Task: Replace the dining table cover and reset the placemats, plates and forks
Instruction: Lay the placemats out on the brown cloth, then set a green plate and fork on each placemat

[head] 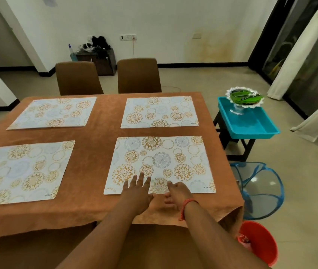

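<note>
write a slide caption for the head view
Both hands set the last of four placemats on the brown cover; plates wait aside.

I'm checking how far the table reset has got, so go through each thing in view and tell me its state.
Table cover: brown, spread over the table.
Four placemats: laid flat, bare.
Green plates: stacked off the table, above the blue tray.
Forks: lying on the plates.
Left hand: open, fingers on the near right placemat.
Right hand: open, at that placemat's near edge.
</note>
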